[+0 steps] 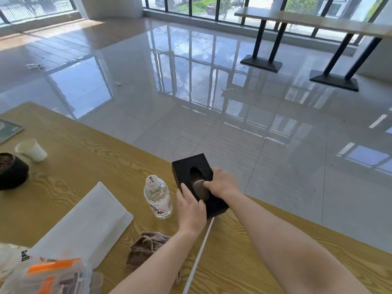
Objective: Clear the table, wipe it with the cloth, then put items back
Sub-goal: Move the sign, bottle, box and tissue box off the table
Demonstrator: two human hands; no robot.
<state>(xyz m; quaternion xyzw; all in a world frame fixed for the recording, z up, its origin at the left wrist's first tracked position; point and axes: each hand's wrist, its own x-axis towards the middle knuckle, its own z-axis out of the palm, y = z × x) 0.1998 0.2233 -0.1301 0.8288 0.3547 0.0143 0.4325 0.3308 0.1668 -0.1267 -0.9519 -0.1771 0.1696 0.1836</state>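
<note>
The wooden surface [84, 158] still carries plenty, so I judge I am at the clearing stage, with no wiping begun. The black tissue box [202, 163] sits at the far edge, just beside the water bottle [158, 198]; I cannot tell whether it rests on the wood or is already lifted. My left grip [191, 211] clasps its near end, and my right grip [224, 183] curls over its right side with the thumb at the oval slot, so both are closed on the box.

To do this well I should raise it level, keep that thumb from pushing the grey tissue down, and swing it away from the bottle, which would tip easily. The crumpled brown cloth [146, 247] lies near my left wrist, ready for later.

The box's long axis runs from far-left to near-right. Its slot faces upward, lengthwise along that axis.
</note>
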